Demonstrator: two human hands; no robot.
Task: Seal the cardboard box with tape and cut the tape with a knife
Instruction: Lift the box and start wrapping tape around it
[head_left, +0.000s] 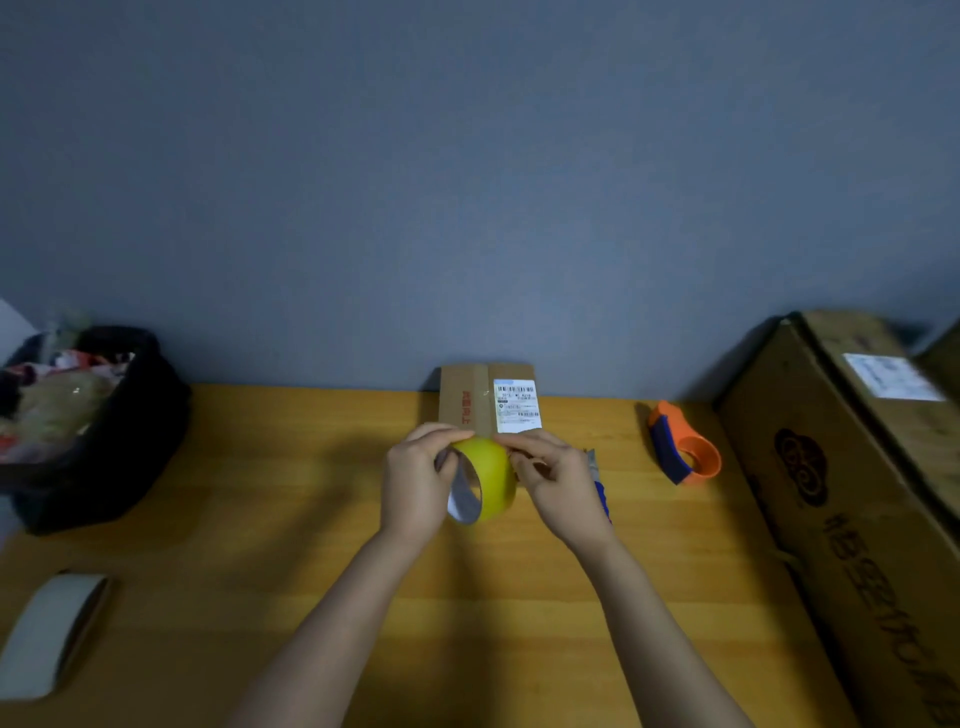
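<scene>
At the centre of the frame, two bare hands hold a yellow tape roll (485, 478) above a wooden table (260, 467).

The left hand (415, 486) curls its fingers through the roll's core; the right hand (553, 480) pinches at the roll's outer surface. The small cardboard box (467, 400) lies just behind, against the wall, a knife (600, 491) partly hidden under the right hand. An orange tape dispenser (685, 447) sits right of centre.

The box (485, 397) sits at the table's (260, 519) far edge, against the wall (467, 182). Before it, both hands (415, 483) (558, 483) hold a tape roll (491, 478). A dispenser (683, 449) lies right, a carton (841, 493) beyond it. A bin (88, 426) stands far left, another roll (47, 634) near left.
</scene>
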